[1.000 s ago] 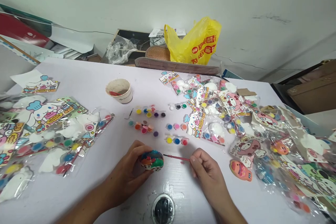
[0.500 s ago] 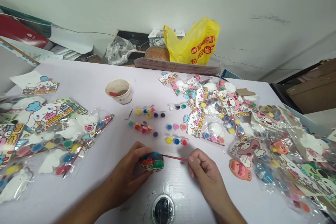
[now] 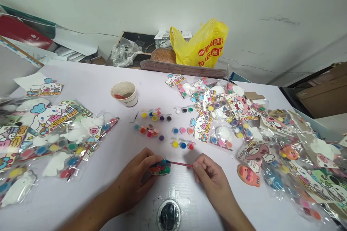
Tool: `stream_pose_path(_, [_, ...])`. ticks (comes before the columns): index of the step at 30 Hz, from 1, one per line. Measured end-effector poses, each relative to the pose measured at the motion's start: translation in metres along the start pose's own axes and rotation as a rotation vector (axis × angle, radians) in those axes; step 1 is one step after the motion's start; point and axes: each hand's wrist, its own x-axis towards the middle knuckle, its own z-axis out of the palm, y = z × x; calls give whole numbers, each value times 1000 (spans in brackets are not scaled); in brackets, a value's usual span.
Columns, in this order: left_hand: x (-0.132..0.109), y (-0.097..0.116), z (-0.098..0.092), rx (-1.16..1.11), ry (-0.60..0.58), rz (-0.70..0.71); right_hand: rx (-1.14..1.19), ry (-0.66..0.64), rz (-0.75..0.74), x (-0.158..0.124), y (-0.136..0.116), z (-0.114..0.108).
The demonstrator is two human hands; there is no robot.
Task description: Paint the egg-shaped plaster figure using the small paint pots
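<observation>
My left hand (image 3: pixel 137 180) grips a small painted figurine (image 3: pixel 160 168), mostly green, red and blue, low over the white table (image 3: pixel 89 90). My right hand (image 3: pixel 210 178) pinches a thin red-handled paintbrush (image 3: pixel 181 164). The brush tip touches the figurine's right end. Rows of small open paint pots (image 3: pixel 154 124) lie just beyond both hands.
A paper cup (image 3: pixel 124 94) stands behind the pots. Bagged paint kits cover the left (image 3: pixel 54 133) and right (image 3: pixel 271 133) of the table. A painted pink figure (image 3: pixel 248 175) lies right of my hand. A round metal grommet (image 3: pixel 168 216) sits at the near edge. A yellow bag (image 3: pixel 200 43) is at the back.
The figurine has tipped so less of its painted face shows, and the brush tip has moved left until it meets the figurine. Both hands stayed almost in place.
</observation>
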Motion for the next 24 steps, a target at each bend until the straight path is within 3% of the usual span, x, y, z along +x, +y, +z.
stream_pose_path(9, [-1,-3,1,39,-7,24,-46,-87,-7,2,3,-5])
stream_pose_path(13, [-1,-4,1,39,-19,18,-39,-22,-5,2,2,-5])
stream_pose_path(18, [0,-3,-1,29,-25,11,-51,-81,1,2,2,-5])
stream_pose_path(24, [0,0,-2,-17,-26,-10,-28,15,1,1,1,-3])
